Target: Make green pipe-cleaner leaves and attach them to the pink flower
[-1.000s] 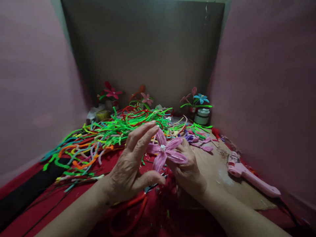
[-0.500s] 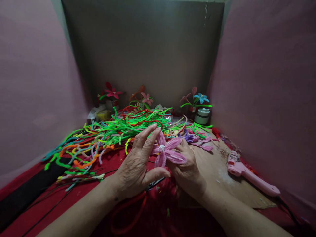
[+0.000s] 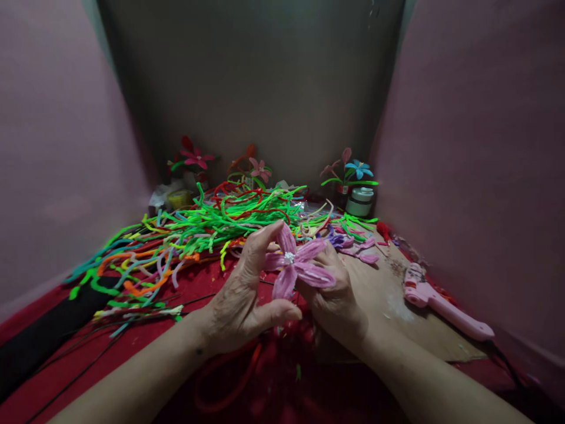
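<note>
Pink 5-petalled flower (image 3: 289, 258) held between 2 hands above a red-covered tabletop (image 3: 200, 280). The face of the flower, marked by a white centre, is turned towards the viewer. 1 petal is pointed up and slightly left, 1 to the upper right, 1 to the right and slightly down, 1 down and slightly left, and 1 left towards the palm. The stem is hidden, so the direction of its long axis cannot be told. The flower is grasped from behind by the right hand (image 3: 333, 294), whose fingers are folded beneath the right-hand petals. The left hand (image 3: 245, 294) is cupped at the opposite side, with its thumb spread well apart from the fingers, below the lowest petal; whether the upper petal is pressed by the fingers cannot be told. A heap of green fuzzy stems (image 3: 247, 212) is seen beyond, and a pink glue gun (image 3: 445, 309) is laid on cardboard (image 3: 388, 282) at the right. Compared with 0.5 s earlier, the left fingers, then extended, are now curled at the upper petal; the flower's facing is nearly unchanged.
</note>
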The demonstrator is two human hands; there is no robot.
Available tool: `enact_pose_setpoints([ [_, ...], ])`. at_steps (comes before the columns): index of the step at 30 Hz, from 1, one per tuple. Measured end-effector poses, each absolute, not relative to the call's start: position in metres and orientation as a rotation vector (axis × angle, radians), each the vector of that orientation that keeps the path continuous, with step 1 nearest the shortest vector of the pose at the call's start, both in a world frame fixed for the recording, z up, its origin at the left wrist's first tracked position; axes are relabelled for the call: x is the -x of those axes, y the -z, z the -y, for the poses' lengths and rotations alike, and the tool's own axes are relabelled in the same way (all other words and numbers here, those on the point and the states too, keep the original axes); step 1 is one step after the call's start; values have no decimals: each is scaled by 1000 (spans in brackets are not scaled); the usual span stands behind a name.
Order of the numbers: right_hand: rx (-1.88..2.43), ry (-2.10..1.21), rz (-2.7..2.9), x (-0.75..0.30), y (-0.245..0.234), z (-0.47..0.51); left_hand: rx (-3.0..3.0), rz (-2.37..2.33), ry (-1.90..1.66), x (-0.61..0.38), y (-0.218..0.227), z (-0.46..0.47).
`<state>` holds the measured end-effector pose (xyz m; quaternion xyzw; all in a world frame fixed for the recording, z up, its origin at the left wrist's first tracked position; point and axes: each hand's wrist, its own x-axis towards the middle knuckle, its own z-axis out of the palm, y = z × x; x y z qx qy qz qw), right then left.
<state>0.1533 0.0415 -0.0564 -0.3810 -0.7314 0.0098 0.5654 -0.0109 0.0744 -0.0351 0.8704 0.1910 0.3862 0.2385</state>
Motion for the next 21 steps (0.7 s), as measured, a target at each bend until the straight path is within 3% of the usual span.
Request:
enact_pose_setpoints([
  [5, 937, -226, 1548, -152, 59, -45, -1959, -478, -1208, 14, 28, -81],
  [10, 909, -739, 1160, -152, 42, -43, -1730, -752, -1274, 8, 25, -85],
  [15, 770, -1086, 927, -151, 36, -47, -1923, -756, -1131, -5, 31, -75],
  [21, 719, -1086, 868, -138, 54, -53, -2500, -887, -1178, -17, 46, -72],
])
